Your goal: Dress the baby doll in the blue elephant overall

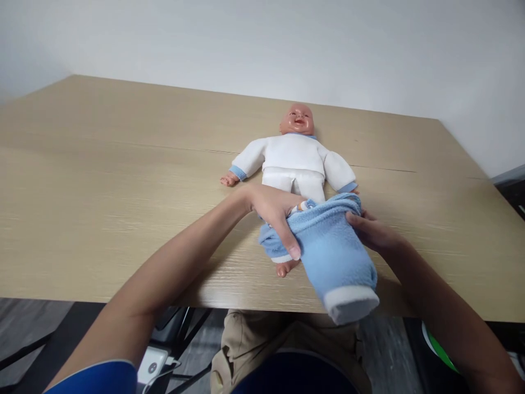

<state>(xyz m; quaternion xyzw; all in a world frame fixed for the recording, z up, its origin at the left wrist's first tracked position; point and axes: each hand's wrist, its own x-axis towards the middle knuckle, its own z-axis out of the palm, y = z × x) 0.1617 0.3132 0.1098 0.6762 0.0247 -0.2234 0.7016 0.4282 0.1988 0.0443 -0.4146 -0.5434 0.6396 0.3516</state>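
Head view shows a soft baby doll (293, 153) with a shiny pink plastic head, white top and white legs. It lies on its back on a big, pale wooden table (123, 191), with its head toward the plain white wall (246, 44) and its feet toward the person. Its arms are spread out to the sides.

Fuzzy light blue pants with white cuffs (332, 246) are at the doll's legs, close to the near edge of the table. One small pink foot (286, 268) pokes out of one cuff. The other pant leg hangs out past the table edge, and I can't see a foot in its cuff (351, 304).

The left hand (275, 210) is grasping the bunched top of the pants, with its thumb on the front. Its other fingers are mostly hidden. The right hand (371, 227) is pinching the other side of the top, near the doll's hand.

The step now looks like working the blue cloth around the doll's legs, with one leg through. I think a good next move needs both hands to keep the top wide and the loose pant leg straight. Gentle pulling seems best, as the fuzzy cloth could bunch up or catch on toes.
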